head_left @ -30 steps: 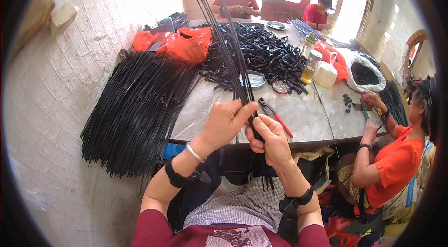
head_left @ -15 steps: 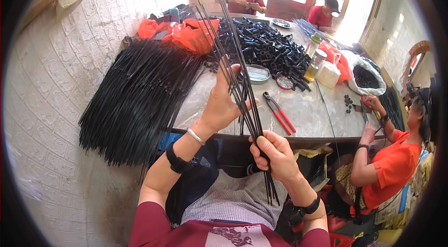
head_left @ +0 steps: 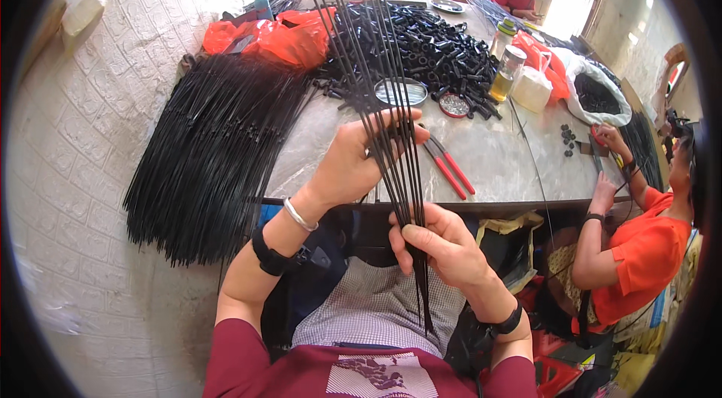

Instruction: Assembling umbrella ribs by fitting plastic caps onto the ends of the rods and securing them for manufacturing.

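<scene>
A loose fan of thin black rods (head_left: 404, 191) stands nearly upright in front of me, its tops spread apart. My right hand (head_left: 451, 251) pinches the bunch near its lower part, thumb across the front, with the rod ends hanging below over my lap. Higher up, my left hand (head_left: 342, 165) has its fingers curled round the rods; some fingertips are hidden behind them. Just beyond, red-handled pliers (head_left: 451, 172) lie on the table, their jaws partly covered by my left fingers.
A thick stack of black rods (head_left: 203, 150) overhangs the table's left side, beside red plastic bags (head_left: 289, 41). Black tubular parts (head_left: 444, 60) are heaped behind a metal dish (head_left: 401, 92). Glass bottles (head_left: 508, 73) stand right. A co-worker in orange (head_left: 639, 263) sits close right; two others sit far.
My left hand has come lower and its spread fingers have curled in on the rods. The bunch is more upright and fanned. My right hand has shifted slightly left. The view has tilted down.
</scene>
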Motion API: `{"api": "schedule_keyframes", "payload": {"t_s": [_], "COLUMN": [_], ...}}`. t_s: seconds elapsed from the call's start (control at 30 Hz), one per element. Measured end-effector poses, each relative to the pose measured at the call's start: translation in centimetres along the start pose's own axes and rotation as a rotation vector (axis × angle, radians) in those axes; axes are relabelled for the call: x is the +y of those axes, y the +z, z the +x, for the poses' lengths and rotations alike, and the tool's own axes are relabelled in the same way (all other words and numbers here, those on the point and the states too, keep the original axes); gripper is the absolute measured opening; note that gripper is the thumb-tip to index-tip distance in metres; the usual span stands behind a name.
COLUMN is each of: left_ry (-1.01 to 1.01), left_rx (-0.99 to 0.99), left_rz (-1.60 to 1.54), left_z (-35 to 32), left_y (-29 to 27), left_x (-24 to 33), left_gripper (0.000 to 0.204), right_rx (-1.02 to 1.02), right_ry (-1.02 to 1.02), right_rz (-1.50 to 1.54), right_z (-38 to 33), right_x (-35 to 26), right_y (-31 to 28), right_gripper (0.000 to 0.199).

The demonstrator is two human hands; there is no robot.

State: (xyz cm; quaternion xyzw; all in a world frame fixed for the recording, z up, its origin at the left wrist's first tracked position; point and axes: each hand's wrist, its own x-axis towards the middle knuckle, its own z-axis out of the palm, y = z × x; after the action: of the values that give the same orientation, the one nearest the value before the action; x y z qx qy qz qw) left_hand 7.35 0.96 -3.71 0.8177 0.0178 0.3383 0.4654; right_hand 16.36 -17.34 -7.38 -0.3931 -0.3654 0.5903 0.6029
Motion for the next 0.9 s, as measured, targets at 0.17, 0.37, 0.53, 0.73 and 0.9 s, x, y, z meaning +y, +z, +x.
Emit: {"api": "schedule_keyframes", "payload": {"t_s": [0.17, 0.37, 0.53, 0.73, 0.9], "left_ry": [-0.141, 0.003, -0.112, -0.191, 0.036], "left_rx": [-0.071, -0.003, -0.052, -0.053, -0.104], "left_rz": [-0.430, 0.046, 0.056, -0.284, -0.226], "left_z": [0.3, 0.8, 0.3, 0.4, 1.5], "left_y": [0.3, 1.3, 2.5, 2.3, 1.9], "left_x": [-0.6, 0.9, 0.7, 1.4, -1.0], "left_gripper": [0.032, 0.016, 0.026, 0.032, 0.027], "right_rx": [0.036, 0.010, -0.016, -0.018, -0.117], "right_ry": [-0.033, -0.050, -0.107, -0.094, -0.007], "right_rz": [0.174, 0.028, 0.059, 0.084, 0.026], "right_z": [-0.3, -0.6, -0.7, -0.6, -0.5], "right_x": [-0.6, -0.4, -0.8, -1.3, -3.0], "right_y": [-0.6, -2.6, -2.5, -2.3, -3.0], "right_gripper": [0.023, 0.025, 0.026, 0.025, 0.023]}}
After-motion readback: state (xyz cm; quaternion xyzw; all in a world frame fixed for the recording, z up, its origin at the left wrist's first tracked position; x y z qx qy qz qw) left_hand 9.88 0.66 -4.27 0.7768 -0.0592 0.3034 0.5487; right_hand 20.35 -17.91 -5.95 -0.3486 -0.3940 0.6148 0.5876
